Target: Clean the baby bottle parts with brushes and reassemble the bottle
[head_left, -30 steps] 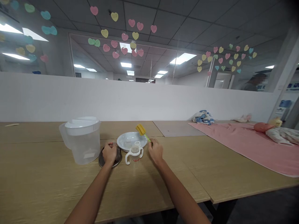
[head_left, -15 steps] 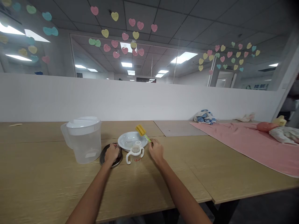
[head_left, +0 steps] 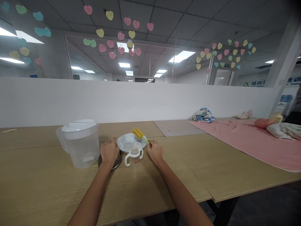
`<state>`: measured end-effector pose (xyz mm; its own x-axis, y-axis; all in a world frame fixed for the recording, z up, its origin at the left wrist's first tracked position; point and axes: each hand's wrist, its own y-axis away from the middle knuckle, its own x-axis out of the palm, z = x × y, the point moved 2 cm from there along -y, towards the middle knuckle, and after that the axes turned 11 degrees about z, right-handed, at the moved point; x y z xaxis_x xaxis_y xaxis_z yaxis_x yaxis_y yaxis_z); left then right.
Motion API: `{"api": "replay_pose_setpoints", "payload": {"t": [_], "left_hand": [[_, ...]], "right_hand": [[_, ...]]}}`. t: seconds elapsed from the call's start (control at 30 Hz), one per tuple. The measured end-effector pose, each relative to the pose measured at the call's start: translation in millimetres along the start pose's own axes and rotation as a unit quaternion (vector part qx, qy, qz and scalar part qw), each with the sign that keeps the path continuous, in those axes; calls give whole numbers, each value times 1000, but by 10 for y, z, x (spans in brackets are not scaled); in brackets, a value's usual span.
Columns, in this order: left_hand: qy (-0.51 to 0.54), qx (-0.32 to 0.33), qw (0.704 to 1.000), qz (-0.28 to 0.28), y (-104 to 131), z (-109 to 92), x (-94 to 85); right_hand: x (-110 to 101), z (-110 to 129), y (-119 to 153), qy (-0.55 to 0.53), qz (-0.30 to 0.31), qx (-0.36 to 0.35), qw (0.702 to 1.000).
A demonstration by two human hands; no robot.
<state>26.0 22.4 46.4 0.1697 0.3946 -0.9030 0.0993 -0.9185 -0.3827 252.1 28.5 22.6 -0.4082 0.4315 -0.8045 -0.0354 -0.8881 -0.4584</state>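
Note:
A bottle brush with a yellow sponge head [head_left: 138, 133] and a thin green handle is held in my right hand [head_left: 155, 151], its sponge over the white bowl [head_left: 121, 145]. In front of the bowl stands a clear baby bottle [head_left: 134, 159] with a white two-handled collar and an uncapped mouth. My left hand [head_left: 109, 153] is over a dark round metal dish [head_left: 117, 162], palm down with fingers reaching forward; it hides most of the dish. Whether the fingertips touch anything is hidden. A small white ring-like part [head_left: 137, 144] shows behind the bottle's mouth.
A translucent lidded pitcher [head_left: 84, 147] stands left of my left hand. On the right lies a pink cloth [head_left: 235, 135] with a doll [head_left: 263, 123] and pale clothing. A blue-and-white cloth [head_left: 204, 115] is bunched by the wall. The table's front edge runs below my forearms.
My left hand has come up from inside the dark dish and flattened, covering more of it. The brush has tipped slightly lower toward the bowl. The whole view has shifted a little.

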Motion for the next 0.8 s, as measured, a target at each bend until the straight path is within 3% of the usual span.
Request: {"api": "replay_pose_setpoints", "payload": {"t": [0.07, 0.17, 0.3, 0.4, 0.5, 0.6, 0.7, 0.8], "left_hand": [[43, 40, 998, -17, -51, -89, 0], [89, 76, 991, 57, -208, -230, 124], [73, 64, 989, 114, -460, -317, 299], [67, 53, 988, 129, -552, -304, 326], [73, 62, 990, 106, -484, -247, 277], [112, 94, 989, 35, -299, -148, 225], [207, 158, 963, -63, -121, -53, 205], [255, 167, 947, -102, -47, -9, 223]], "right_hand": [[2, -4, 2, 7, 1, 3, 1000], [5, -14, 6, 15, 1, 4, 1000], [16, -25, 6, 19, -4, 0, 1000], [27, -32, 0, 22, -6, -1, 1000], [47, -39, -9, 31, 0, -4, 999], [76, -47, -15, 42, -4, -24, 999], [117, -43, -15, 62, -6, -96, 993], [134, -54, -19, 76, -22, -154, 985]]}}
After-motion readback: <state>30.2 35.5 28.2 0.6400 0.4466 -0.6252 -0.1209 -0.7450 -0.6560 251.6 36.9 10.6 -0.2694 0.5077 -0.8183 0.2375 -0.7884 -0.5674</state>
